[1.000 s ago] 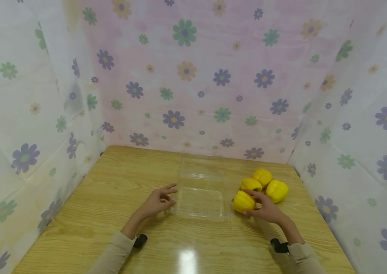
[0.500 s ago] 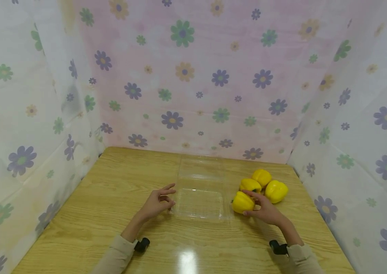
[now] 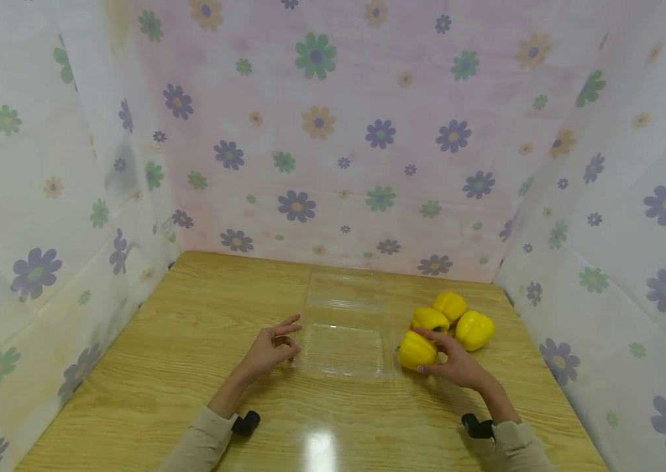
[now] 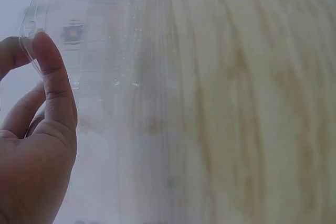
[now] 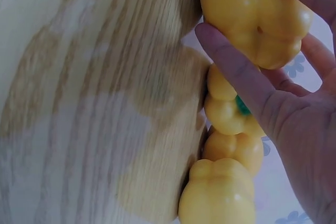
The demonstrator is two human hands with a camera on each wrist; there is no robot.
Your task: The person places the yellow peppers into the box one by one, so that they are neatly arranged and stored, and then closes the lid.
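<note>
A clear plastic container point(image 3: 341, 375) lies on the table, its hinged lid point(image 3: 347, 283) folded back behind it. My left hand point(image 3: 267, 351) pinches the container's near left corner between thumb and finger, which the left wrist view shows at the rim point(image 4: 32, 61). To the right of the container, my right hand point(image 3: 458, 362) grips a yellow bell pepper point(image 3: 415, 352), thumb on the near side and fingers over the far side. The pepper's stem end points left, toward the container. In the right wrist view the same pepper point(image 5: 247, 9) sits between thumb and fingers.
Three more yellow bell peppers cluster behind the right hand: one nearest the gripped pepper point(image 3: 429, 319), one at the back point(image 3: 450, 305), one on the right point(image 3: 474, 330). Flower-printed sheets point(image 3: 345, 164) enclose the wooden table point(image 3: 221, 295) at the back and both sides.
</note>
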